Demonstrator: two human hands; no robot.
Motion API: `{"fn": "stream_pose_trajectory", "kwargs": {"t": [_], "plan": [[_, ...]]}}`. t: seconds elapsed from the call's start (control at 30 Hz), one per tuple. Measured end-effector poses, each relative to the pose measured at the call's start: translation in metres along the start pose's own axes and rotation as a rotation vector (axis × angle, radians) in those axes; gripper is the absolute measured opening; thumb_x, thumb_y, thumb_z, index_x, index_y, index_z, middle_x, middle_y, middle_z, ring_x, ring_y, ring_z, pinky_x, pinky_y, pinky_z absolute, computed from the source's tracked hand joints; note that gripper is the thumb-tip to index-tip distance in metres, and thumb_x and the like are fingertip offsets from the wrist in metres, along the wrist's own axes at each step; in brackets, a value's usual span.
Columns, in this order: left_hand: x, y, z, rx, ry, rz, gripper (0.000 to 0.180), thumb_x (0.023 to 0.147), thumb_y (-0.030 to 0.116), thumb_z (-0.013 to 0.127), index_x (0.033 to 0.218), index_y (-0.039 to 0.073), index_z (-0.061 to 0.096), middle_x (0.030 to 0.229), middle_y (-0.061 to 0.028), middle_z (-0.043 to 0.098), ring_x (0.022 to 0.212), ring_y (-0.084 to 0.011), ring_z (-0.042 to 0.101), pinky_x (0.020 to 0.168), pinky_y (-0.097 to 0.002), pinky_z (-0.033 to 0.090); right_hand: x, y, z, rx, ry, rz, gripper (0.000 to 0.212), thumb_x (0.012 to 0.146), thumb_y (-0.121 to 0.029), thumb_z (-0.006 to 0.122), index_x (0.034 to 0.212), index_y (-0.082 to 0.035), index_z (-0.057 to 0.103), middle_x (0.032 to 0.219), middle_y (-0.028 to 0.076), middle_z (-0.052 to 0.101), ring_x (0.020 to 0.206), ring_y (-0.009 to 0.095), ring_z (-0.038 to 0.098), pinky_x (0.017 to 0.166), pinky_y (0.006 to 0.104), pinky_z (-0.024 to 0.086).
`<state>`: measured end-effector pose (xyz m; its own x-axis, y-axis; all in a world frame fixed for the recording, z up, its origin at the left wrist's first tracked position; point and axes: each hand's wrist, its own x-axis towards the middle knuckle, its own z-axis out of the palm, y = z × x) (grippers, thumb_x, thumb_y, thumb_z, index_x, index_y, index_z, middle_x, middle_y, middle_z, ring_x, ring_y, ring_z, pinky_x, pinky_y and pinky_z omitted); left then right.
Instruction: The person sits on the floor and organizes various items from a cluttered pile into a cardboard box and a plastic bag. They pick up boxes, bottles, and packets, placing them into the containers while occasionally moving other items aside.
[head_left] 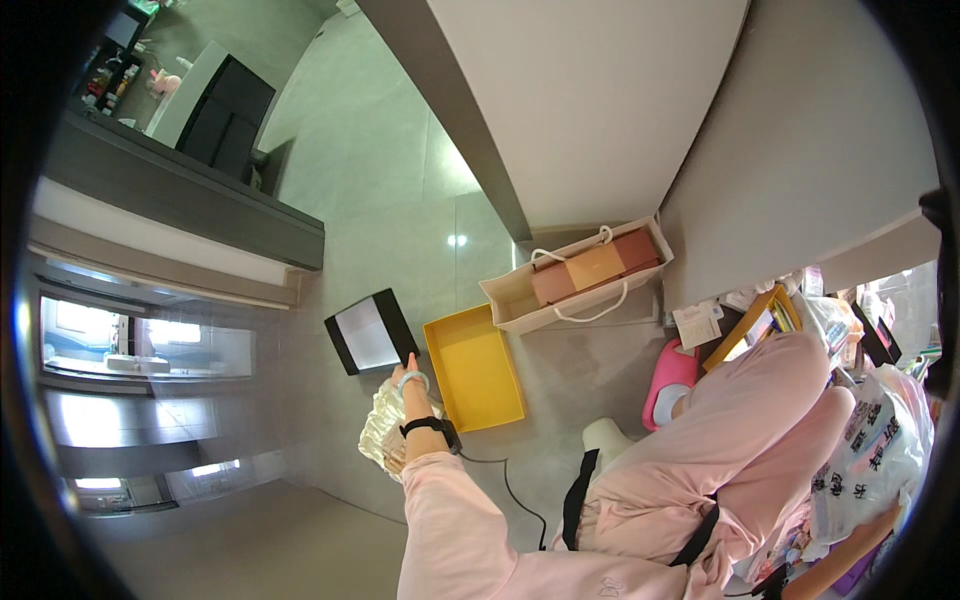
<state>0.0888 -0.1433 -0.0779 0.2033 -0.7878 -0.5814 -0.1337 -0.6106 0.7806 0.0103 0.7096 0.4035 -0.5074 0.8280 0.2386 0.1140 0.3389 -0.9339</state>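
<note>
My left hand [406,371] reaches forward and grips the near right corner of a black box [346,352] with a white inside. This box is open and stands on the grey floor. Just right of it lies a shallow yellow box [475,368], also open, with nothing in it. A bunched piece of shiny cream fabric [380,428] is beside my left wrist. At the lower right my right forearm [845,560] stretches toward a white plastic bag [858,470] with dark print. The fingers of my right hand are hidden there.
A cream paper bag [515,305] with rope handles holds a brown and tan box [592,268] by the wall. A pink slipper [668,378] is on my foot. Right of my knees, assorted items and a wooden-framed box [752,318] are piled. A black cable [508,485] runs along the floor.
</note>
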Motion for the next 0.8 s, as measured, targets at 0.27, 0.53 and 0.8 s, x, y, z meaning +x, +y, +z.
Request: {"fn": "stream_pose_trajectory", "kwargs": {"t": [0.27, 0.53, 0.8], "plan": [[-0.020, -0.072, -0.056, 1.230, -0.320, 0.322, 0.036, 0.088, 0.017, 0.062, 0.117, -0.004, 0.058, 0.113, -0.0256, 0.064, 0.098, -0.0410, 0.063, 0.084, -0.0456, 0.051, 0.015, 0.007, -0.027, 0.032, 0.103, 0.072, 0.049, 0.092, -0.019, 0.056, 0.135, 0.002, 0.047, 0.131, 0.013, 0.055, 0.118, 0.025, 0.055, 0.101, 0.0371, 0.044], [-0.059, -0.086, -0.063, 1.614, -0.490, 0.569, 0.039, 0.088, 0.037, 0.059, 0.104, 0.002, 0.068, 0.104, -0.0214, 0.068, 0.094, -0.0384, 0.066, 0.075, -0.0465, 0.051, 0.080, 0.040, -0.060, 0.347, 0.195, 0.076, 0.050, 0.093, -0.019, 0.055, 0.137, 0.001, 0.046, 0.132, 0.013, 0.055, 0.119, 0.025, 0.055, 0.101, 0.0375, 0.044], [-0.206, 0.055, -0.056, 1.535, -1.039, 0.490, 0.036, 0.088, 0.025, 0.057, 0.103, -0.006, 0.064, 0.093, -0.0258, 0.067, 0.089, -0.0334, 0.067, 0.078, -0.0425, 0.051, 0.098, 0.067, -0.099, 0.532, 0.361, 0.148, 0.051, 0.093, -0.020, 0.055, 0.139, 0.000, 0.045, 0.134, 0.012, 0.054, 0.119, 0.025, 0.055, 0.101, 0.0378, 0.044]]}}
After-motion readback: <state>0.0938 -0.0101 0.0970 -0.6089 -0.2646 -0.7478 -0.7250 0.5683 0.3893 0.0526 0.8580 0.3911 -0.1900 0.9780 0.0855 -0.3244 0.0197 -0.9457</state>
